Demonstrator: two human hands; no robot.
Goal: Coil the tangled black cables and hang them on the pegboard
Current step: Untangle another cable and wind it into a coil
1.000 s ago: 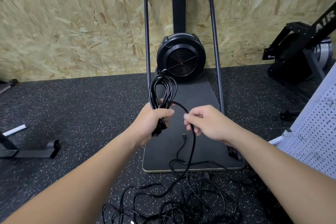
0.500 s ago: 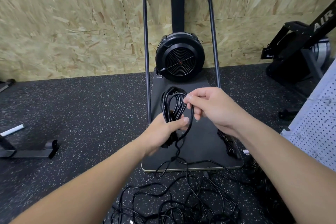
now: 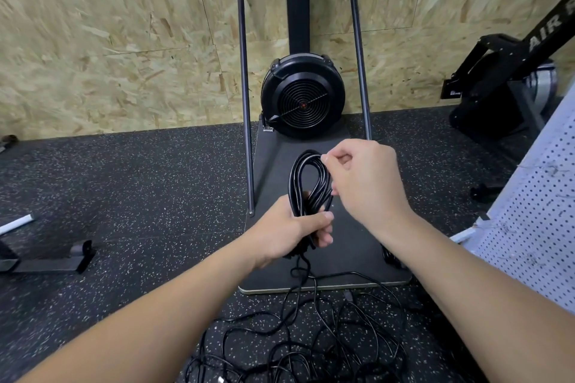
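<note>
- Coil [image 3: 308, 183] of black cable stands upright in my left hand [image 3: 289, 230] — my grip there is clenched round the lower part of the loops, thumb across the front.
- My right hand [image 3: 364, 183] is raised beside the top of the coil, its grip pinching a strand at the upper bend between thumb and forefinger, the other fingers curled in.
- From under my left hand a loose length of cable drops to the floor [image 3: 140, 227] and runs into the tangled cables [image 3: 311, 342], which lie spread on the speckled rubber just in front of me, near the bottom edge of the view.
- Behind my hands stands a black exercise machine [image 3: 303, 96] with a round fan housing, on a flat dark platform [image 3: 351, 252] framed by a metal tube — it sits against a chipboard wall [image 3: 109, 40].
- White pegboard [image 3: 535, 227] leans at the far right, well apart from the coil; I see no cable on it.
- Another black machine [image 3: 510, 87] is at the upper right, marked "AIR".
</note>
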